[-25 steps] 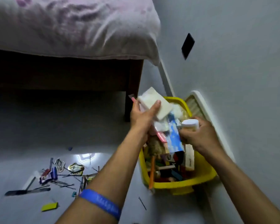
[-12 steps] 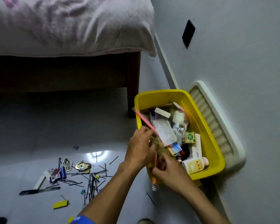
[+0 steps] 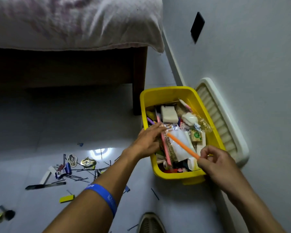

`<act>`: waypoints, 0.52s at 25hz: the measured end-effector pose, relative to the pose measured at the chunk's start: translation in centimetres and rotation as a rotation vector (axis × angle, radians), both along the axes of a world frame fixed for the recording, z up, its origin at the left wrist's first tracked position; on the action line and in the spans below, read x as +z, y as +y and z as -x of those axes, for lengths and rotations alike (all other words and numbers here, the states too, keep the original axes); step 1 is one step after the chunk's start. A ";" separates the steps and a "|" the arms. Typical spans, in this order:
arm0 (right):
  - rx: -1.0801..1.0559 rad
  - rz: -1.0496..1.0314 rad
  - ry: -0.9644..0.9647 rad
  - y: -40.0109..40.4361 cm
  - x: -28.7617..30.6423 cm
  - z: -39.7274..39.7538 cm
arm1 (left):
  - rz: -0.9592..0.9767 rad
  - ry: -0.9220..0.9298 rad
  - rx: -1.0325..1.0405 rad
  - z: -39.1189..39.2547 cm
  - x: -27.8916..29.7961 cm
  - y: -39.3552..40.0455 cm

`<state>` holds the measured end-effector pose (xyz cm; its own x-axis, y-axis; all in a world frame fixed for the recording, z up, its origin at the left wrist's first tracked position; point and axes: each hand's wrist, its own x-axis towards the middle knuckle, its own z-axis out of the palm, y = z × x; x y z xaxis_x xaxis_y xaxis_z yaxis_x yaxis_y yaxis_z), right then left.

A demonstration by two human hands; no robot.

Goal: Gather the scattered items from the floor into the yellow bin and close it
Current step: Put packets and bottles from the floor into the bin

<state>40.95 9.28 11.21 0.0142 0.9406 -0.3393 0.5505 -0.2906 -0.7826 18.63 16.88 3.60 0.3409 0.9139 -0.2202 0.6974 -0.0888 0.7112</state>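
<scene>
Taking the yellow bin (image 3: 165, 94) as the landmark, the remaining clutter lies well to its left on the floor (image 3: 32, 125): a heap of hairpins and clips (image 3: 77, 165), a dark flat strip (image 3: 45, 185) that may be a ruler or a nail file, and a small yellow piece (image 3: 67, 198) nearer the camera. None of this has been gathered yet, so the task looks roughly midway.

The left hand (image 3: 148, 140) reaches over the bin's left rim, fingers stretched out and relaxed onto the packed contents near a pink stick (image 3: 165, 148); it seems to press things down rather than grip anything. A white sponge block (image 3: 168, 114) sits toward the bin's far end.

The right hand (image 3: 215, 161), over the bin's near right corner, pinches the end of an orange stick (image 3: 181, 144) between thumb and fingertips, the stick slanting across the contents. The step in hand appears to be settling this stick inside the bin.

Just beyond the bin's right side, the white lid (image 3: 225, 118) leans against the wall, so the bin is open.

Next, the person would need to let the stick go, then turn back to the pile on the left for another pickup; the thin pins will likely call for a careful pinch or a sweep.
</scene>
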 end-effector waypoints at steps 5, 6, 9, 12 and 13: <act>0.140 -0.209 -0.264 2.5 0.1 4.0 | -0.021 -0.169 0.392 2.3 0.8 -4.7; 0.226 -0.206 -0.308 2.7 0.4 5.4 | -0.021 -0.126 0.397 3.4 2.1 -6.0; 0.251 -0.293 -0.402 3.7 -1.4 6.6 | 0.007 -0.074 0.341 4.4 3.0 -7.4; 0.300 -0.102 -0.460 2.2 -2.1 7.8 | 0.002 -0.069 0.395 6.2 4.4 -8.7; 0.325 -0.059 -0.459 1.4 -2.3 8.1 | 0.027 -0.071 0.412 6.6 4.4 -9.2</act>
